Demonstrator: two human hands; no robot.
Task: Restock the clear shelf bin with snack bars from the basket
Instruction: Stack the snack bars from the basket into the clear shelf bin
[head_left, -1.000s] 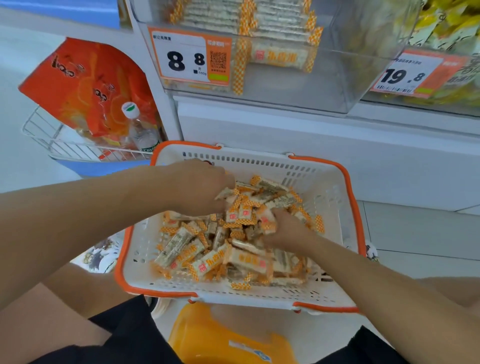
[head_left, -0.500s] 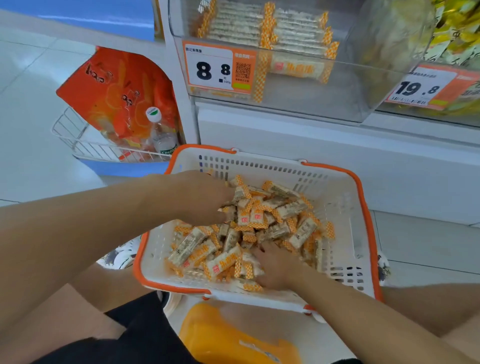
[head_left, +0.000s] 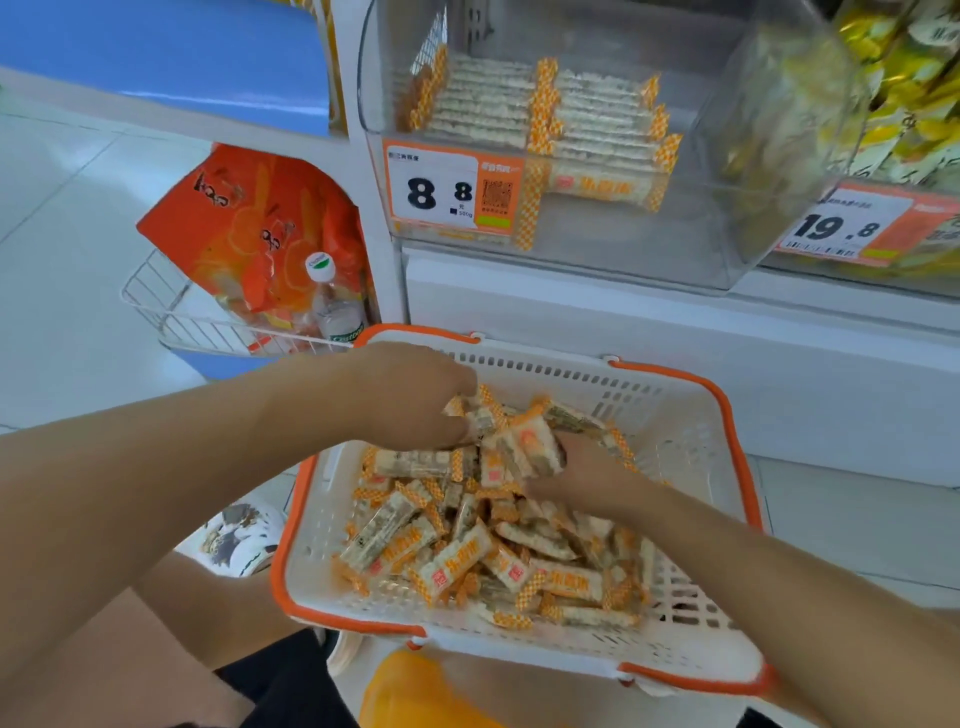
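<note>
A white basket with an orange rim (head_left: 691, 452) stands in front of me, holding a heap of snack bars (head_left: 467, 551) in white and orange wrappers. My left hand (head_left: 410, 400) grips a few bars at the far left of the heap. My right hand (head_left: 582, 475) closes round a bundle of bars in the middle, pressed against the left hand's bundle. Above, the clear shelf bin (head_left: 691, 234) holds neat rows of the same bars at its back left, with bare floor at its front and right.
An 8.8 price tag (head_left: 441, 189) sticks to the bin's front. A wire rack (head_left: 171, 312) at the left holds an orange bag and a water bottle (head_left: 332, 306). A neighbouring bin of yellow packets (head_left: 904, 78) sits at the right. A yellow stool (head_left: 415, 696) is below the basket.
My right hand has moved from the near side of the heap up to its middle and gathered bars against the left hand. The view has tilted up and left.
</note>
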